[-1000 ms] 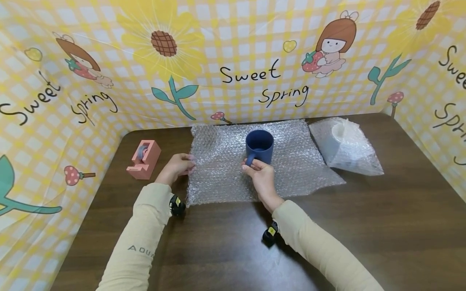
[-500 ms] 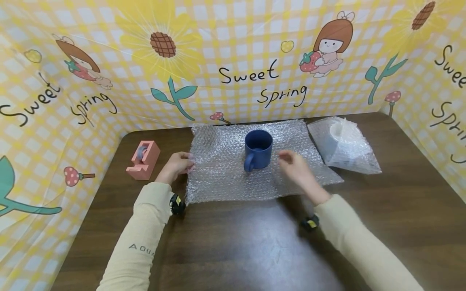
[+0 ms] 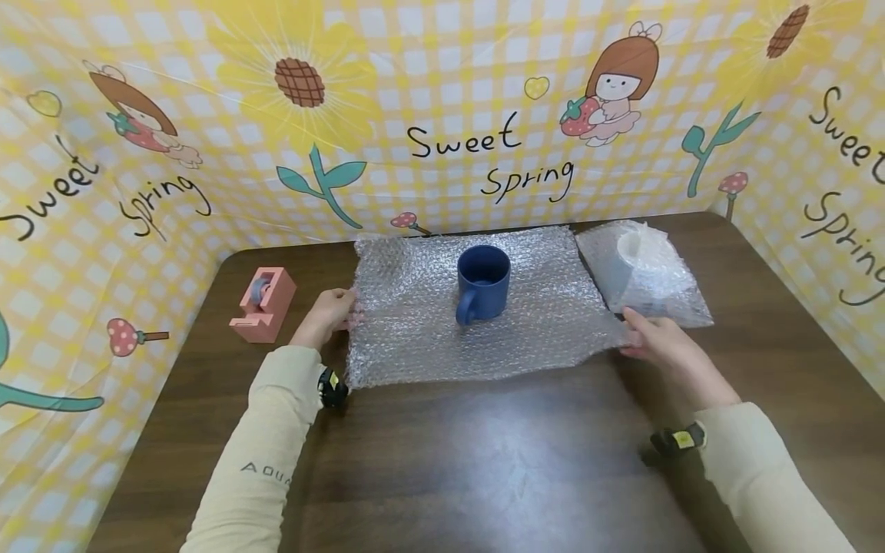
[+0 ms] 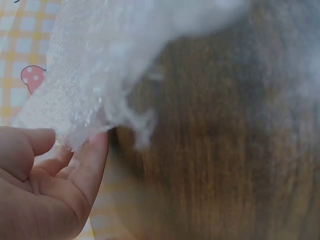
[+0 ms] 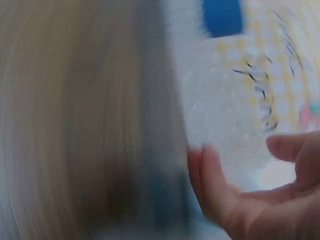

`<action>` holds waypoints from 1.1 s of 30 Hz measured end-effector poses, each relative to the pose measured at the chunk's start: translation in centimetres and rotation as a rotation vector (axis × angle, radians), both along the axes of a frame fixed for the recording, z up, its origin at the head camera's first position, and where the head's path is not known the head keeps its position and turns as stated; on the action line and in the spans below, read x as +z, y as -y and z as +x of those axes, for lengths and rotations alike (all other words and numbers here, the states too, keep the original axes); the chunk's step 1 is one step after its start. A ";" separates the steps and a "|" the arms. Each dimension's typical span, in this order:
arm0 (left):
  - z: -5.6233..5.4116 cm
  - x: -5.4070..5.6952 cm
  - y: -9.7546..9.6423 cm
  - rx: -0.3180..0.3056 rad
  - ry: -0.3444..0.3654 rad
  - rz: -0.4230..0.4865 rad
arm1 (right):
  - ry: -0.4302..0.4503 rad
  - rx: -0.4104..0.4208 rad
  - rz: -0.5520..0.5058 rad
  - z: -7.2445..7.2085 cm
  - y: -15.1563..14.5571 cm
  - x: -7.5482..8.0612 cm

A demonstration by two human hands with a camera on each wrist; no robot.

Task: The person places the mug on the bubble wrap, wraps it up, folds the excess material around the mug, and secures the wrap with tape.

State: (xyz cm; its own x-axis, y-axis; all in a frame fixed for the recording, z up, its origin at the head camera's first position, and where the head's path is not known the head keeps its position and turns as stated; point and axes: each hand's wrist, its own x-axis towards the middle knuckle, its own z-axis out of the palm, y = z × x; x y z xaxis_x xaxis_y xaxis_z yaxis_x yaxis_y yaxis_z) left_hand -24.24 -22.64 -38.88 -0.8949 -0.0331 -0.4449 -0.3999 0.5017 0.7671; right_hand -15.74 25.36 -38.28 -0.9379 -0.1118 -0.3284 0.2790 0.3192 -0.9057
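Note:
A blue mug [image 3: 484, 286] stands upright on a sheet of bubble wrap [image 3: 415, 338], its handle facing the front. At the sheet's left edge, my left hand [image 3: 326, 316] holds the wrap between thumb and fingers; the left wrist view shows the ragged plastic edge meeting the fingertips [image 4: 97, 145]. My right hand [image 3: 664, 346] is at the sheet's right front corner. In the right wrist view its thumb [image 5: 282, 146] stands well apart from the fingers, which touch the wrap's edge. That view is blurred, with part of the mug [image 5: 222, 17] at its top.
A pink tape dispenser [image 3: 264, 306] stands left of my left hand. Behind my right hand lies a bubble-wrapped white cup-like object [image 3: 643, 269]. The brown table [image 3: 442, 461] runs back to a yellow checked cloth [image 3: 387, 115] behind and at both sides.
My right hand has let go of the mug's handle and moved right to the wrap's corner. The mug stays in place, and my left hand remains at the left edge.

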 end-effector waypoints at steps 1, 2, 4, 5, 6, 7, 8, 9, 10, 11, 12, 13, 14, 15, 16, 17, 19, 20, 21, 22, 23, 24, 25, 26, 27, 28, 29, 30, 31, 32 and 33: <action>0.0 0.0 0.0 0.002 0.000 -0.001 | 0.082 -0.007 -0.185 -0.2 -0.3 -0.4; 0.0 0.1 -0.1 0.005 -0.003 -0.002 | 0.155 -0.015 -0.371 -0.4 -0.6 -0.7; 0.0 0.2 -0.1 0.016 -0.014 0.001 | 0.238 -0.005 -0.648 -0.6 -0.9 -1.2; 0.0 0.2 -0.1 0.022 -0.018 0.000 | 0.251 0.012 -0.734 -0.7 -1.0 -1.2; 0.0 0.2 -0.2 0.028 -0.021 -0.003 | 0.251 0.027 -0.792 -0.7 -0.8 -1.0; 0.0 0.2 -0.1 0.035 -0.023 -0.006 | 0.250 0.054 -0.840 -0.8 -0.7 -0.8; -0.1 0.2 -0.1 0.038 -0.026 -0.010 | 0.251 0.078 -0.882 -1.0 -0.5 -0.5; -0.1 0.2 0.0 0.039 -0.026 -0.014 | 0.257 0.089 -0.905 -1.2 -0.2 -0.1; -0.2 0.2 0.2 0.042 -0.024 -0.017 | 0.261 0.092 -0.915 -1.5 0.2 0.5; -0.2 0.2 0.3 0.042 -0.022 -0.019 | 0.268 0.080 -0.919 -1.7 0.7 1.1; -0.3 0.2 0.4 0.043 -0.020 -0.017 | 0.276 0.060 -0.919 -2.0 1.2 1.8; -0.3 0.1 0.5 0.047 -0.017 -0.012 | 0.282 0.039 -0.916 -2.3 1.8 2.5; -0.3 0.1 0.5 0.049 -0.013 -0.009 | 0.286 0.018 -0.910 -2.6 2.4 3.2; -0.3 0.1 0.6 0.051 -0.012 -0.009 | 0.288 -0.005 -0.903 -3.0 3.1 3.8; -0.3 0.1 0.6 0.057 -0.009 -0.008 | 0.281 -0.022 -0.897 -3.3 3.8 4.4; -0.3 0.1 0.5 0.056 -0.010 -0.010 | 0.273 -0.039 -0.897 -3.6 4.4 5.0; -0.3 0.2 0.4 0.065 -0.012 -0.015 | 0.232 -0.055 -0.872 -4.2 5.8 5.8; -0.3 0.2 0.3 0.066 -0.016 -0.017 | 0.205 -0.051 -0.847 -4.5 6.4 6.1; -0.3 0.3 0.1 0.067 -0.023 -0.020 | 0.174 -0.046 -0.816 -4.7 7.0 6.4; -0.3 0.4 0.1 0.070 -0.029 -0.019 | 0.142 -0.038 -0.780 -5.0 7.7 6.5; -0.4 0.5 0.0 0.070 -0.034 -0.021 | 0.104 -0.021 -0.732 -5.3 8.4 6.5; -0.4 0.6 0.0 0.070 -0.038 -0.022 | 0.065 -0.009 -0.675 -5.6 9.1 6.5; -0.4 0.7 0.0 0.069 -0.044 -0.020 | 0.028 0.000 -0.608 -5.8 9.7 6.4; -0.4 0.7 -0.1 0.068 -0.047 -0.016 | -0.007 0.005 -0.538 -6.1 10.3 6.3; -0.4 0.8 -0.1 0.063 -0.048 -0.019 | -0.038 0.015 -0.473 -6.3 10.9 6.1; -0.4 0.9 -0.1 0.061 -0.047 -0.019 | -0.065 0.024 -0.407 -6.5 11.4 6.0; -0.4 0.9 0.0 0.061 -0.047 -0.020 | -0.087 0.031 -0.341 -6.7 11.9 5.8; -0.4 0.9 0.0 0.059 -0.046 -0.024 | -0.100 0.041 -0.274 -6.8 12.4 5.6; -0.4 0.9 0.1 0.060 -0.043 -0.026 | -0.116 0.058 -0.206 -6.9 12.8 5.5; -0.4 0.9 0.2 0.061 -0.039 -0.032 | -0.137 0.084 -0.154 -6.9 13.2 5.3; -0.4 0.9 0.3 0.061 -0.036 -0.034 | -0.150 0.110 -0.112 -7.0 13.6 5.1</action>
